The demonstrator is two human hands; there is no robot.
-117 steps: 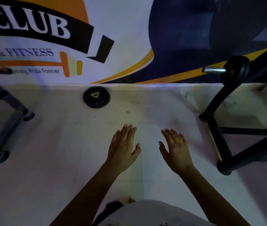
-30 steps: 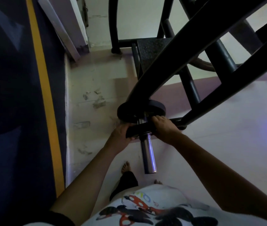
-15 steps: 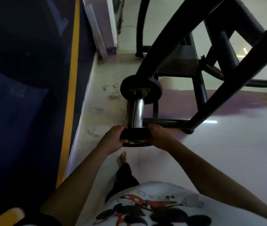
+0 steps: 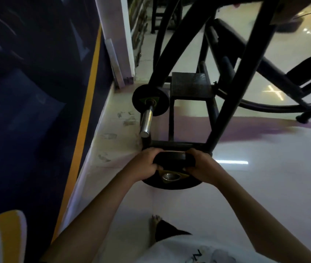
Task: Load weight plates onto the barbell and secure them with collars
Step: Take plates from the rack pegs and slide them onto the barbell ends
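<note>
A small black weight plate (image 4: 171, 179) with a yellow triangle round its steel-lined hole is held in front of me, clear of the bar. My left hand (image 4: 144, 165) grips its left rim and my right hand (image 4: 201, 165) grips its right rim, fingers curled over the far edge. Beyond it the chrome barbell sleeve (image 4: 146, 121) points toward me, its end bare. Another black plate (image 4: 151, 102) sits on the sleeve, pushed up to the rack.
A black steel rack frame (image 4: 224, 103) with a small step plate (image 4: 190, 85) rises right of the sleeve. A dark wall banner with a yellow stripe (image 4: 83, 118) runs along the left. A padded bench (image 4: 264, 63) lies at the back right. My bare foot (image 4: 155, 219) stands on the pale floor.
The plate I hold has come off the end of the sleeve and moved toward me and lower. The sleeve end now shows bare. Both hands keep their grip.
</note>
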